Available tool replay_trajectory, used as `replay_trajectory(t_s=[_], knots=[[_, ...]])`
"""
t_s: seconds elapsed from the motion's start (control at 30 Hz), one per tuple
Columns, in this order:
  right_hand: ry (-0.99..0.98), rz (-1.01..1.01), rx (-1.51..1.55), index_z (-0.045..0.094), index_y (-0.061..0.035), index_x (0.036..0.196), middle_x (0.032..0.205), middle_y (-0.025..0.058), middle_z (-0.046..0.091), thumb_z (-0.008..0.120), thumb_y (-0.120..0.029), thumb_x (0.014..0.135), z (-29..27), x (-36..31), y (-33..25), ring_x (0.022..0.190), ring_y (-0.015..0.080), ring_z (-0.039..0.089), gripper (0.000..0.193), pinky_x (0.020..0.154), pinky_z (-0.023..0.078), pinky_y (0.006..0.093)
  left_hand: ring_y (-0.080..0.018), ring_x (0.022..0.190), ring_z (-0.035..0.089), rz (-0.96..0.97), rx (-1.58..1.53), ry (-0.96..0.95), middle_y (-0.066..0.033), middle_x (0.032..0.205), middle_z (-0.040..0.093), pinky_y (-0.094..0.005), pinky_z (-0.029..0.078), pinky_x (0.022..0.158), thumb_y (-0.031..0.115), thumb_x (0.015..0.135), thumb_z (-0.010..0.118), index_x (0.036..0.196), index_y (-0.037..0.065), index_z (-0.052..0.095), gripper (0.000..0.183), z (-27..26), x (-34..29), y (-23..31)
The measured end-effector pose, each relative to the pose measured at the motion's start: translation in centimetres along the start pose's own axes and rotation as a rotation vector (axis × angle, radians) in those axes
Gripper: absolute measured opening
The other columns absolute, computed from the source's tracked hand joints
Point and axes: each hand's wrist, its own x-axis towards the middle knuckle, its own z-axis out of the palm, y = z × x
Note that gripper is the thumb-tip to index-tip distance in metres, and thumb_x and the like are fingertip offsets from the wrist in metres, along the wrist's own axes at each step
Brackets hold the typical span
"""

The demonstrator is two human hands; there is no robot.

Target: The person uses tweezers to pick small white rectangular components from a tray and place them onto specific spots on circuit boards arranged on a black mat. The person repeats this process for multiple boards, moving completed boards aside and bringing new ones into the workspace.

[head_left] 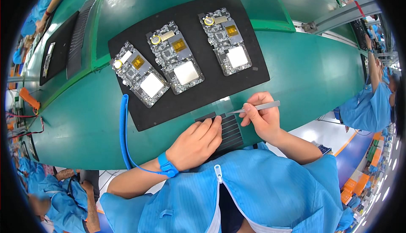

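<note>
A dark sheet marked into narrow black strips point(231, 132) lies at the table's near edge. My left hand point(196, 143) has its fingers drawn together on the left side of this sheet, with a dark flap point(206, 117) showing beyond the fingertips. The thumb is hidden. In my right hand point(263, 117) is a pair of metal tweezers point(266, 106), pinched between thumb and fingers. Their tips point left, to the sheet's upper edge; contact is hard to tell. Farther off, a left circuit board point(163, 55), middle circuit board point(186, 55) and right circuit board point(224, 43) rest apart from my hands.
The boards sit on a black mat point(203, 89) over the green table point(304, 76). A coiled blue cord point(123, 127) runs to the blue wrist strap point(167, 165) on my left wrist. A metal rail point(342, 16) stands at the far right. Co-workers sit around.
</note>
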Motion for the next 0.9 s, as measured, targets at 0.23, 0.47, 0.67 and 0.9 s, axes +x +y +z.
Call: replay_trajectory(t_s=[0.23,0.47,0.67,0.9], knots=[[-0.011,0.029,0.039,0.044,0.0001,0.103,0.075,0.0081,0.061,0.055,-0.008,0.093,0.3,0.4,-0.3,0.059,0.0102,0.062,0.017,0.051,0.051,0.0217,-0.0237,0.094,0.057,0.042,-0.010,-0.020,-0.0157,0.113,0.060,-0.0313,0.047,0.078,0.014,0.075,0.063,0.091,0.001,0.060,0.021,-0.1,0.7,-0.4],[-0.021,0.025,0.013,0.044,-0.0011,0.104,0.074,0.0070,0.060,0.055,-0.009,0.093,0.2,0.7,-0.3,0.057,0.0093,0.060,0.017,0.051,0.050,0.0211,-0.0242,0.096,0.056,0.054,-0.003,-0.003,-0.0170,0.113,0.059,-0.0313,0.047,0.080,0.014,0.076,0.060,0.089,0.001,0.059,0.019,0.1,0.5,-0.5],[-0.055,0.044,0.008,0.044,-0.0017,0.105,0.076,0.0050,0.058,0.054,-0.010,0.094,0.1,1.2,-0.6,0.059,0.0080,0.060,0.017,0.051,0.049,0.0197,-0.0247,0.102,0.055,0.067,0.015,0.015,-0.0188,0.115,0.057,-0.0317,0.045,0.084,0.015,0.078,0.054,0.087,0.001,0.059,0.017,0.4,0.2,-0.6],[-0.110,0.067,0.153,0.043,-0.0034,0.105,0.076,0.0062,0.059,0.053,-0.011,0.095,-0.3,2.8,-0.6,0.055,0.0088,0.058,0.016,0.046,0.045,0.0202,-0.0256,0.098,0.056,0.083,-0.006,0.025,-0.0174,0.112,0.059,-0.0317,0.047,0.080,0.014,0.076,0.060,0.092,0.000,0.060,0.021,0.3,-0.2,-0.9]])
